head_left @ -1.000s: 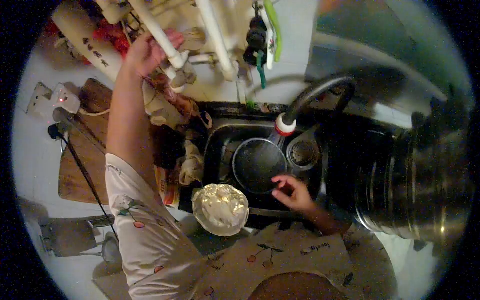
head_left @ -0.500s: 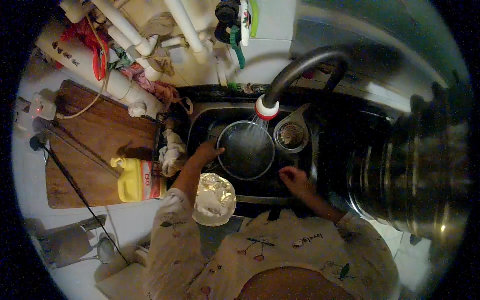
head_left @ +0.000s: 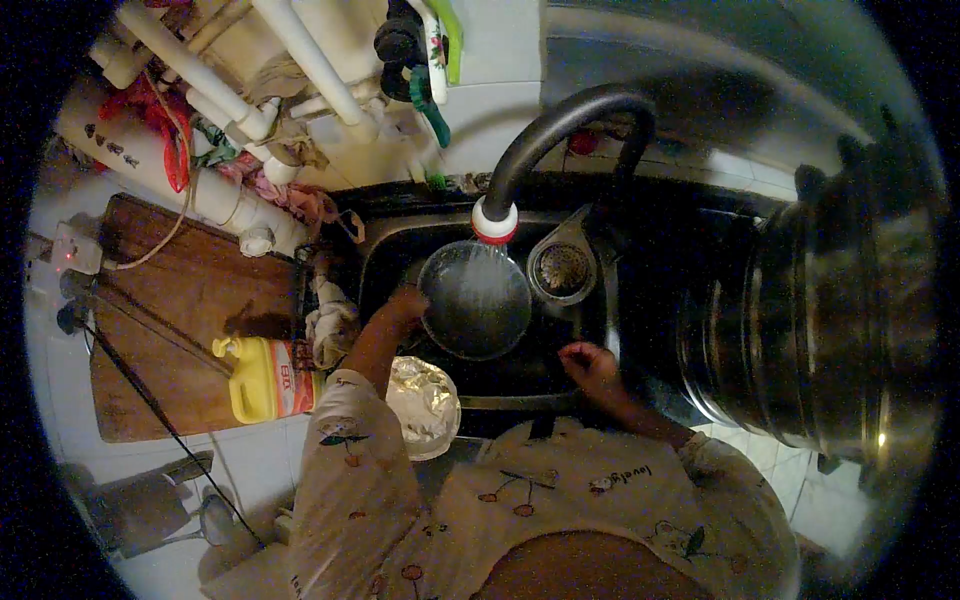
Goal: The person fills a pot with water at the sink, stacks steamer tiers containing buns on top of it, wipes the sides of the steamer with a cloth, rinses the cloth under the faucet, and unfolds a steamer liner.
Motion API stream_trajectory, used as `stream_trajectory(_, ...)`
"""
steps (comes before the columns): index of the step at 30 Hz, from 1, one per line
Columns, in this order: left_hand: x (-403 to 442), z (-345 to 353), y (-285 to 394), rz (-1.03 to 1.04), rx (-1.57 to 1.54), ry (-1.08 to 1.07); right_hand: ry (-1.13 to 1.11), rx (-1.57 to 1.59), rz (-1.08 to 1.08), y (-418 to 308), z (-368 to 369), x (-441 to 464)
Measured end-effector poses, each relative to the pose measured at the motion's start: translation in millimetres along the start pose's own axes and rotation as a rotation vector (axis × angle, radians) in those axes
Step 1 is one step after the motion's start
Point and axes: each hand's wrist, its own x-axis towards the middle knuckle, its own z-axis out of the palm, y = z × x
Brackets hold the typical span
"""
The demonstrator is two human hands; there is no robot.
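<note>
Water runs from the white and red head of the black faucet (head_left: 495, 222) into a round bowl (head_left: 475, 300) in the dark sink (head_left: 500, 402). My left hand (head_left: 405, 303) is at the bowl's left rim, its fingers partly hidden in shadow and seeming to hold that rim. To the right of the bowl and lower, my right hand (head_left: 588, 364) hangs over the sink with curled fingers, apart from the bowl; whether anything is in them is too small to tell. A foil-lined bowl (head_left: 423, 405) sits at the sink's front left edge.
A strainer (head_left: 562, 272) lies at the sink's right side. On the left are a yellow jug (head_left: 262, 380), a wooden board (head_left: 150, 330), a cloth (head_left: 332, 325) and a power socket (head_left: 75, 250). Large stacked metal pots (head_left: 800, 330) stand at right. White pipes (head_left: 310, 60) run behind.
My left hand has come down from the pipes to the bowl's left rim. My right hand stays over the sink's right part. The view has shifted, and the yellow jug now shows.
</note>
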Motion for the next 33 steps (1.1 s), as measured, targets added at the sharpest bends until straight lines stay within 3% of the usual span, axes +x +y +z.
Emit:
stream_trajectory(1, -3.4, -7.3, 3.1, 0.04, 0.147, 0.035, -0.006, 0.003, -0.005, 1.9, -1.2, 0.2)
stream_trajectory(4, -68.5, -51.9, 29.8, 0.419, 0.65, 0.089, -0.031, -0.131, -0.015, 3.5, -1.1, -0.7)
stream_trajectory(6, -84.0, -62.3, 36.5, 0.409, 0.52, 0.083, -0.051, -0.17, -0.012, 0.7, 0.8, -1.1)
stream_trajectory(8, -89.4, -65.1, 40.0, 0.033, -0.087, 0.05, -0.076, -0.106, -0.001, -8.5, 3.6, -2.2)
stream_trajectory(10, -116.7, -79.8, 64.8, -0.151, -0.239, 0.122, -0.071, -0.093, 0.02, -15.7, 3.7, -1.9)
stream_trajectory(12, -123.9, -80.8, 67.7, -0.148, -0.222, 0.243, -0.062, -0.123, 0.017, -16.4, 4.1, -2.6)
stream_trajectory(14, -104.1, -68.8, 47.9, 0.046, -0.03, 0.41, -0.05, -0.192, -0.014, -13.4, 3.7, -2.6)
stream_trajectory(17, -98.4, -72.5, 51.3, 0.128, 0.37, 0.209, -0.033, -0.162, -0.055, -12.1, 3.5, -4.8)
stream_trajectory(19, -123.3, -83.3, 62.8, 0.346, 0.414, 0.324, -0.044, -0.195, -0.03, -8.1, 4.0, -5.6)
stream_trajectory(21, -136.5, -86.2, 78.4, 0.336, 0.337, 0.437, -0.04, -0.183, -0.027, -4.3, 3.8, -7.5)
stream_trajectory(23, -139.5, -83.3, 91.9, 0.095, 0.14, 0.54, -0.024, -0.124, -0.047, -2.0, 4.1, -9.7)
stream_trajectory(26, -154.4, -90.8, 110.8, 0.103, 0.067, 0.654, -0.039, -0.123, 0.001, 0.4, 3.5, -13.0)
stream_trajectory(29, -145.8, -97.2, 111.8, 0.123, -0.006, 0.567, -0.03, -0.106, 0.002, 10.3, 5.5, -15.0)
stream_trajectory(33, -148.8, -99.0, 117.1, 0.121, -0.033, 0.695, -0.066, -0.146, -0.053, 15.0, 1.3, -18.8)
